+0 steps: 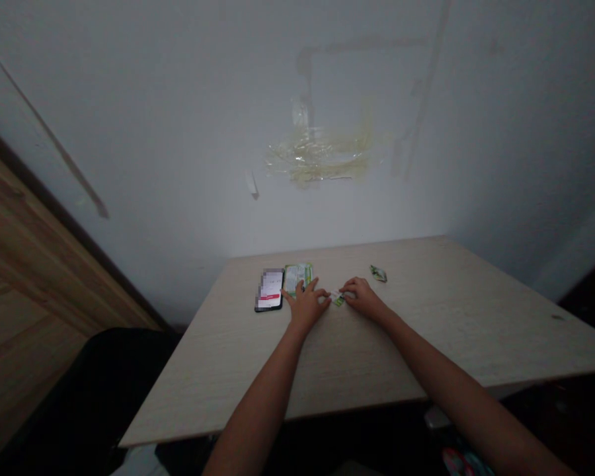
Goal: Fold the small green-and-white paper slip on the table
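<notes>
A small green-and-white piece point(338, 299), perhaps folded paper or a packet, lies on the table between my two hands. My left hand point(306, 305) rests with its fingers spread, its rightmost fingertips at the piece's left edge. Bent fingers of my right hand point(363, 297) press or pinch the piece's right edge; the exact contact is too small to see. Partly under my left fingers is a green-and-white printed sheet or packet point(297, 276). A phone point(270, 291) with a lit screen lies just left of it.
A crumpled green scrap point(378, 274) lies behind and right of my right hand. The pale wooden table point(238, 370) meets a white wall point(203, 165) with clear tape stuck on it. A dark object point(94, 377) stands left of the table, by wooden boards.
</notes>
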{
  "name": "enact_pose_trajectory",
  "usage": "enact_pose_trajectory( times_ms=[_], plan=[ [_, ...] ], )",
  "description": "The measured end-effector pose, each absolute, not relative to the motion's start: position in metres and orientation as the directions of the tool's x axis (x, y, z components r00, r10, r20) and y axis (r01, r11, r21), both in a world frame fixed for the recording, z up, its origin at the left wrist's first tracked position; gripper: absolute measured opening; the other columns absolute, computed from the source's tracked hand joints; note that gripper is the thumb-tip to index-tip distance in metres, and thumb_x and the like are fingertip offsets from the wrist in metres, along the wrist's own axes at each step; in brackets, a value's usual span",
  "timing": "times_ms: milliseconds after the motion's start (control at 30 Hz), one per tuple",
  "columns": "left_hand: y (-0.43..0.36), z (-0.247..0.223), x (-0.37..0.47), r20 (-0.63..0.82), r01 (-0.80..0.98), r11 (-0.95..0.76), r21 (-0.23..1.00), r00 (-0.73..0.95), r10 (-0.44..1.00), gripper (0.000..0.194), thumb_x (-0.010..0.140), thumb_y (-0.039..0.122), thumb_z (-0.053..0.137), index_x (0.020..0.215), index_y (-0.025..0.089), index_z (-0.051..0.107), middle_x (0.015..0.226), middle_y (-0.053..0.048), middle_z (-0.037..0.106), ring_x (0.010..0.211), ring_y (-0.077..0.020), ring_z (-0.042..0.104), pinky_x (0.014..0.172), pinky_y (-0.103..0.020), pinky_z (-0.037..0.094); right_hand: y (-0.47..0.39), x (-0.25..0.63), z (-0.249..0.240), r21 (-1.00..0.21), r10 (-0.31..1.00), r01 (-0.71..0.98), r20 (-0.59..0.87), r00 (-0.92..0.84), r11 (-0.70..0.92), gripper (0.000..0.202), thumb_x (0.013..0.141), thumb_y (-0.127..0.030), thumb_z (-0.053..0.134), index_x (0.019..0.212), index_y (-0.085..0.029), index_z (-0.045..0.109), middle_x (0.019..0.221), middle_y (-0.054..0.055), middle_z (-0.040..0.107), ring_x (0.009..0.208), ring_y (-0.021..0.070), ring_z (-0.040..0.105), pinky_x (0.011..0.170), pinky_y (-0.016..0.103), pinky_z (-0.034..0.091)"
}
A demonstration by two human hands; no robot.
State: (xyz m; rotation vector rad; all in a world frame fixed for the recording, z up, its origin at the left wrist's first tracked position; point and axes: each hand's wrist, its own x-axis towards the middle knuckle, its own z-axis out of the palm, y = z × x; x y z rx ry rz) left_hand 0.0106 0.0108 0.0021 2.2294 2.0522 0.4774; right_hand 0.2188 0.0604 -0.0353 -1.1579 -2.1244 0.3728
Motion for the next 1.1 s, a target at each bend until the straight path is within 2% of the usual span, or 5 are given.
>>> enact_pose_trajectory(
  times_ms=[467, 667, 800, 933, 1100],
  plan=[
    [0.012, 0.0, 0.013, 0.192, 0.959, -0.092, 0.268, 0.04, 0.981, 0.03, 0.09, 0.06, 0.051, 0.104, 0.046, 0.074, 0.156, 0.01, 0.044, 0.148, -0.037, 0.025, 0.109, -0.082, 0.001, 0.048, 0.212, -0.028, -0.518, 0.829, 0.651, 0.411, -0.379, 0.555, 0.035, 0.072, -0.031, 0.078, 0.103, -0.017, 0.07, 0.112, 0.012, 0.063, 0.111, 0.0263, 0.055, 0.101, 0.042, 0.044],
    [0.01, 0.002, 0.015, 0.182, 0.951, -0.092, 0.294, 0.038, 0.983, 0.033, 0.085, 0.066, 0.056, 0.106, 0.047, 0.073, 0.156, 0.009, 0.044, 0.148, -0.0369, 0.025, 0.11, -0.081, 0.0, 0.055, 0.218, -0.033, -0.546, 0.814, 0.605, 0.421, -0.401, 0.58, 0.032, 0.071, -0.033, 0.082, 0.099, -0.018, 0.073, 0.11, 0.011, 0.065, 0.109, 0.0267, 0.057, 0.1, 0.042, 0.045],
    [0.012, -0.002, 0.012, 0.182, 0.948, -0.115, 0.296, 0.062, 0.981, 0.032, 0.083, 0.065, 0.059, 0.109, 0.051, 0.071, 0.156, 0.01, 0.044, 0.147, -0.0389, 0.026, 0.108, -0.084, 0.001, 0.064, 0.225, -0.033, -0.579, 0.811, 0.568, 0.43, -0.397, 0.585, 0.011, 0.082, -0.028, 0.071, 0.087, -0.02, 0.077, 0.103, 0.01, 0.069, 0.105, 0.0243, 0.06, 0.099, 0.039, 0.045],
    [0.013, -0.004, 0.011, 0.171, 0.95, -0.131, 0.285, 0.084, 0.982, 0.033, 0.084, 0.065, 0.057, 0.114, 0.058, 0.067, 0.156, 0.01, 0.043, 0.147, -0.0414, 0.025, 0.106, -0.086, 0.0, 0.068, 0.228, -0.027, -0.577, 0.814, 0.575, 0.447, -0.372, 0.58, 0.016, 0.086, -0.027, 0.064, 0.086, -0.018, 0.078, 0.095, 0.01, 0.07, 0.098, 0.0237, 0.061, 0.095, 0.039, 0.045],
    [0.012, -0.002, 0.011, 0.154, 0.95, -0.132, 0.284, 0.091, 0.984, 0.035, 0.084, 0.066, 0.056, 0.117, 0.059, 0.065, 0.157, 0.01, 0.042, 0.148, -0.0412, 0.023, 0.106, -0.085, -0.002, 0.067, 0.224, -0.024, -0.555, 0.831, 0.622, 0.42, -0.364, 0.553, 0.015, 0.083, -0.025, 0.066, 0.087, -0.017, 0.078, 0.094, 0.01, 0.07, 0.097, 0.0244, 0.06, 0.093, 0.038, 0.045]
  ],
)
